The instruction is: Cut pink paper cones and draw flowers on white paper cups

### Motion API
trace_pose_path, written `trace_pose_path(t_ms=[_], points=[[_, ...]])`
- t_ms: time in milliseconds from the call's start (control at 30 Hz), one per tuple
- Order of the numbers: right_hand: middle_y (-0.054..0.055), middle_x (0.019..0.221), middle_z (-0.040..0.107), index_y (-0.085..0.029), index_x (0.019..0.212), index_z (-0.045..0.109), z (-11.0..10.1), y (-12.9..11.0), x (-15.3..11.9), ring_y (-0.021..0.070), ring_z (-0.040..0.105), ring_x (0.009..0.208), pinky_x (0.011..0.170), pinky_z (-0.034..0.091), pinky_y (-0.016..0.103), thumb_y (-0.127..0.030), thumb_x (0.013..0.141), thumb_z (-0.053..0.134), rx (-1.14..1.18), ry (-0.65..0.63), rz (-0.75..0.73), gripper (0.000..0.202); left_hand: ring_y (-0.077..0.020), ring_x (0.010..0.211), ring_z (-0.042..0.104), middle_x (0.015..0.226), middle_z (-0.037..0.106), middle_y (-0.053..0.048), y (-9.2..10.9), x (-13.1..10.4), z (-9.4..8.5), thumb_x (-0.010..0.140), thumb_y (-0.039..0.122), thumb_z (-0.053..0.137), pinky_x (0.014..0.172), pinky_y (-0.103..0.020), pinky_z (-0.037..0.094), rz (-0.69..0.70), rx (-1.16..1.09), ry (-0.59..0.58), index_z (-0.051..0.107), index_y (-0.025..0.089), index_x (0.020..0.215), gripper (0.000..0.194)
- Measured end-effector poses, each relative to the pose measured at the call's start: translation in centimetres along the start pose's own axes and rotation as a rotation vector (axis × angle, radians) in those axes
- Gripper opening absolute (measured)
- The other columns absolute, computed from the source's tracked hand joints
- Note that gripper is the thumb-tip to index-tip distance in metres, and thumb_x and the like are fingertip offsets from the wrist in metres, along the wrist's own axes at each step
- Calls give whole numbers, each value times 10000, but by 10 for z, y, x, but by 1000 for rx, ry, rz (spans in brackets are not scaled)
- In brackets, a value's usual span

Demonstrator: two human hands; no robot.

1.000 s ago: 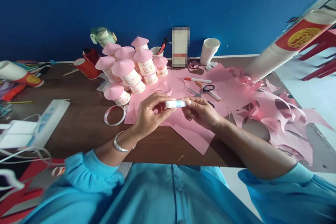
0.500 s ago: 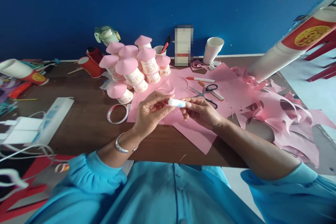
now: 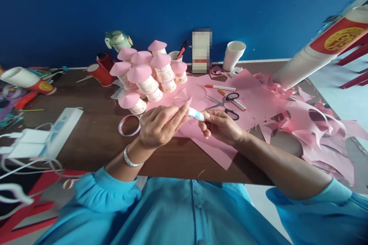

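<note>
A small white tube with a blue label, which looks like a glue stick, is held level above the pink paper. My right hand pinches its right end between thumb and fingers. My left hand, back turned up, has its fingers closed over the left end, so that end is hidden. Beyond my hands lies a pink paper sheet. A pair of scissors with black handles rests on it, blades apart, beside an orange-and-white marker.
Decorated paper cups with pink cone roofs stand in a cluster behind my left hand. A tape roll lies near my left wrist. Pink scraps and a long cup stack are at right; a power strip lies left.
My left hand has rolled over, so its back now faces up, with the fingers pointing at the tube's end. The tube has tilted slightly, its right end lower.
</note>
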State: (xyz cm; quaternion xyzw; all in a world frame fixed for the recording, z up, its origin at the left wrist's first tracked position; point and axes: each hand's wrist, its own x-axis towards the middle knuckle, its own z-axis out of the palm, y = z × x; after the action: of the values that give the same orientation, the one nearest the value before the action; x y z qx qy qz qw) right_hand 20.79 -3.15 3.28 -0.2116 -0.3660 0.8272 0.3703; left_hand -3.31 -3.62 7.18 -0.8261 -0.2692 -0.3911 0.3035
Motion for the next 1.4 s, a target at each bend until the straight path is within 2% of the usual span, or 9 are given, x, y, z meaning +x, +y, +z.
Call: trace_pose_path(t_ms=[233,367,533,667,800,933,1133,1267,1400], points=[[-13,661,712,-141,751,701,9,-2,-2,71,607,452,482,598,176,-425,833,897,81,88,-64,354,-160,712,688,887,678,-28,-1,-6,-1,918,175,765,608,-290,525,26,72,-40,571,317,1520,649],[-16,656,706,-145,754,694,8,-2,-2,68,593,451,478,595,171,-430,841,888,81,98,-61,356,-158,713,689,895,654,-13,-5,-13,-4,931,176,739,616,-289,531,19,-7,-102,514,385,1554,695],[-26,643,684,-154,733,671,7,-3,-1,64,569,445,478,587,174,-432,866,861,65,50,-63,362,-187,822,712,994,689,-70,-1,-20,-5,960,232,710,743,-300,575,-57,-95,-109,419,269,1633,734],[-24,638,674,-150,726,673,4,-3,-1,65,568,447,476,578,175,-418,878,848,58,42,-65,354,-182,885,694,1056,687,-107,7,-19,-3,1000,203,644,761,-278,586,-133,-201,-109,398,208,1643,688],[-9,663,699,-147,731,678,4,-1,0,64,580,450,472,560,167,-401,865,863,80,31,-51,342,-143,853,648,1111,674,-85,13,-11,0,1011,216,648,778,-282,610,-350,-497,-161,457,291,1604,627],[-6,672,713,-148,754,690,5,3,0,75,598,453,480,567,182,-405,850,877,92,4,-35,332,-90,754,609,1144,653,-57,18,0,7,962,314,744,633,-215,581,-587,-867,-197,534,342,1546,621],[5,727,717,-145,831,727,6,1,0,82,644,538,562,599,199,-474,875,852,-12,0,-63,355,-213,1071,690,1091,665,-91,31,7,18,910,381,800,736,-301,622,-833,-1082,-135,806,272,1186,296],[13,822,754,-175,961,748,4,-1,1,115,708,660,682,629,263,-472,826,895,-207,67,-166,358,-159,913,682,1092,683,-56,38,1,23,864,432,838,697,-276,585,-1117,-1200,-82,807,248,1013,239],[26,845,766,-206,974,744,8,4,-2,167,719,750,748,620,330,-483,792,918,-574,263,-373,374,-117,785,617,941,702,-9,42,0,25,818,464,871,637,-243,500,-1297,-1241,-69,738,228,884,280]])
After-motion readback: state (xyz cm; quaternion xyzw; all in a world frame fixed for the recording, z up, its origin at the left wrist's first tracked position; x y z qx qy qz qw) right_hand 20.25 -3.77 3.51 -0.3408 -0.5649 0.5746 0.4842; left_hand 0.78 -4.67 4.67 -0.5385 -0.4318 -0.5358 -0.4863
